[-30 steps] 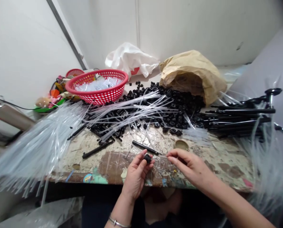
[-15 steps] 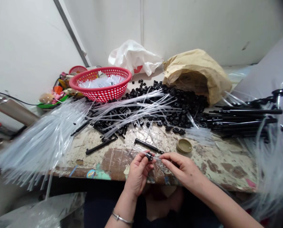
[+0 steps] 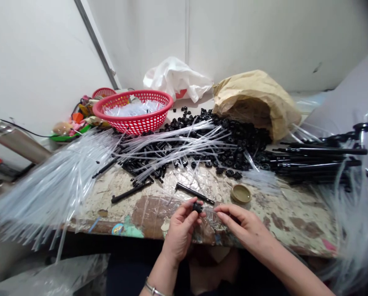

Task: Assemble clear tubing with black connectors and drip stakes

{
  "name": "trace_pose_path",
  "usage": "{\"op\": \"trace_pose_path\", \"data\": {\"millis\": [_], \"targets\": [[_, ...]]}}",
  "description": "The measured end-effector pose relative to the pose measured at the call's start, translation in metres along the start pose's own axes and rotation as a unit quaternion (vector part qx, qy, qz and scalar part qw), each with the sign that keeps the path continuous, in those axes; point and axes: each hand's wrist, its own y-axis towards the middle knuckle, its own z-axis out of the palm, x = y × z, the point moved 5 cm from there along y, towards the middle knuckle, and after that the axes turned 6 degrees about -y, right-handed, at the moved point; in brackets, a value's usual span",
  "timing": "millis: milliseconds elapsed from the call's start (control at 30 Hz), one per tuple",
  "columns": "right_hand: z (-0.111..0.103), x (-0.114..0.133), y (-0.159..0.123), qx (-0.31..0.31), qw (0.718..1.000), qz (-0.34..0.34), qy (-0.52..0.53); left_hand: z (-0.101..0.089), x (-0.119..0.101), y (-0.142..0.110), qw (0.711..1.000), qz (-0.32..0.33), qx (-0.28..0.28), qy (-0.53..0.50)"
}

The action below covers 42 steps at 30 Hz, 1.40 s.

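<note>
Between the thumb and fingers of my left hand (image 3: 180, 233) is a small black plastic cap (image 3: 197, 207). A thin clear tube (image 3: 209, 209) seems to run from the cap toward my right hand (image 3: 247, 225), whose thumb and forefinger are pinched on its end. Just beyond the fingers lies a black plastic stem (image 3: 194, 193) on the table. Another black stem (image 3: 131, 192) rests farther left. A small olive-coloured dish (image 3: 241, 193) with liquid in it stands behind my right hand.
Loose clear tubes (image 3: 178, 146) lie over a heap of black caps (image 3: 239, 139). A tube bundle (image 3: 63, 176) overhangs the worn table (image 3: 289, 218) at left. Behind are a red basket (image 3: 134, 124) and a paper bag (image 3: 252, 88); black stems (image 3: 320, 162) pile at right.
My right fingertips have drawn slightly farther right from the black cap, still pinching. The left hand keeps its hold on the cap. The whole view has shifted a little.
</note>
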Motion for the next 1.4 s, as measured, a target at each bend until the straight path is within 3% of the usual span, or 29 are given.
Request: {"op": "trace_pose_path", "data": {"millis": [233, 1400], "targets": [[0.005, 0.004, 0.005, -0.006, 1.000, -0.013, 0.008, 0.001, 0.000, 0.000, 0.999, -0.009, 0.018, -0.034], [0.008, 0.017, 0.004, -0.003, 0.997, -0.076, -0.029, -0.003, 0.002, 0.001, 0.999, -0.002, -0.008, -0.053]]}}
